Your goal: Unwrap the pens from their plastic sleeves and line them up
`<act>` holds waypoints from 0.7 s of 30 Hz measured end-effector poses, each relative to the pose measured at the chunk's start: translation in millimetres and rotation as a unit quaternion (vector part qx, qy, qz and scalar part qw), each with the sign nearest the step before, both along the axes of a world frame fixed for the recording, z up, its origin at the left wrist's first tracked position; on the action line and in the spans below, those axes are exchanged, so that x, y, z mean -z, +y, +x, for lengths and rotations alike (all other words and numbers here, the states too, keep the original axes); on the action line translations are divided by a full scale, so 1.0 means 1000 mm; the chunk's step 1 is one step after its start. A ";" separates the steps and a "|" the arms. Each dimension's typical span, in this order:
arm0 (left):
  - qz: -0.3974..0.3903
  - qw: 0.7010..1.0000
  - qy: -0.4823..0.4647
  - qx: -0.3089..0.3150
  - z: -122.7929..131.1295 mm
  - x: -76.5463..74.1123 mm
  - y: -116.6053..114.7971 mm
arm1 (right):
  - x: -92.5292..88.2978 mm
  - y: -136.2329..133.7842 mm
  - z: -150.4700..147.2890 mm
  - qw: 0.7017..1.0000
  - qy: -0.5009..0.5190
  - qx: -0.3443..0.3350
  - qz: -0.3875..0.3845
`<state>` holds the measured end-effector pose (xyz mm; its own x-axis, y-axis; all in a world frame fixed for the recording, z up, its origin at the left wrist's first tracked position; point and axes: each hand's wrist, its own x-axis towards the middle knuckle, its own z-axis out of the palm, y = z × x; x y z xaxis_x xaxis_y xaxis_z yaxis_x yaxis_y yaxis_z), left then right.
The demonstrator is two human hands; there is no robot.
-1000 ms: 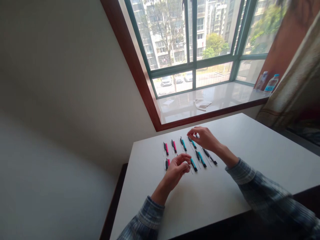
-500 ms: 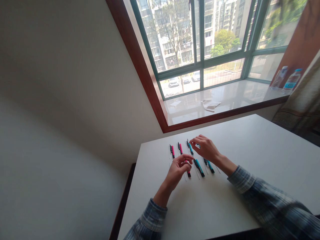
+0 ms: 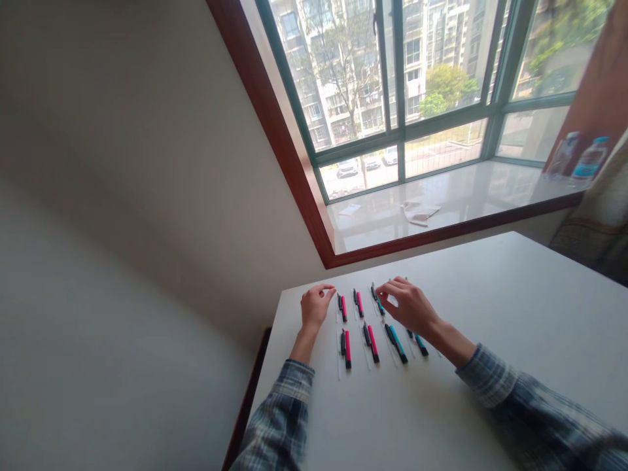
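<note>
Disassembled pen parts lie in two rows on the white table [image 3: 490, 294]. Each set has a coloured barrel with a black end, a black part and a thin white stick. At the far left, my left hand [image 3: 315, 306] pinches thumb and index finger by the top of a pink barrel [image 3: 344, 309]; anything between them is too small to make out. My right hand [image 3: 409, 304] curls over the far row, fingertips closed near a teal barrel [image 3: 381, 306], and hides some parts behind it. Closer to me lie pink barrels [image 3: 373, 344] and teal barrels [image 3: 398, 345].
A window with a white sill [image 3: 471, 183] stands beyond the table. Crumpled paper [image 3: 419, 212] and two plastic bottles, one with a blue label [image 3: 589, 160], are on the sill. A wall [image 3: 147, 261] rises at the left, and a curtain [image 3: 596, 222] hangs at the right.
My left hand has moved left and away from me, from over the near pink parts to the far left set. My right hand stays over the far teal parts. The view has shifted slightly.
</note>
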<state>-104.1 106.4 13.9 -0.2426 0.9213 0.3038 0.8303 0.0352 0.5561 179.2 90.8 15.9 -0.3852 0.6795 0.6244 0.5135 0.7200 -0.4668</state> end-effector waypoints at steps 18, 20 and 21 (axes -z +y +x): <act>-0.016 1.000 0.008 -0.003 0.007 0.024 0.005 | 0.008 0.000 -0.002 0.999 0.004 -0.019 -0.030; -0.016 1.000 -0.002 -0.008 0.007 0.022 0.005 | 0.007 -0.001 -0.002 0.999 0.001 -0.020 -0.032; -0.015 1.000 -0.008 -0.010 0.008 0.021 0.005 | 0.007 -0.001 -0.002 0.999 0.000 -0.022 -0.033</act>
<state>-96.3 110.9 -6.9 -0.2662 0.9246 0.2725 0.8200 0.0686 0.5683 176.9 89.5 9.3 -0.4146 0.7015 0.5797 0.4821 0.7096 -0.5139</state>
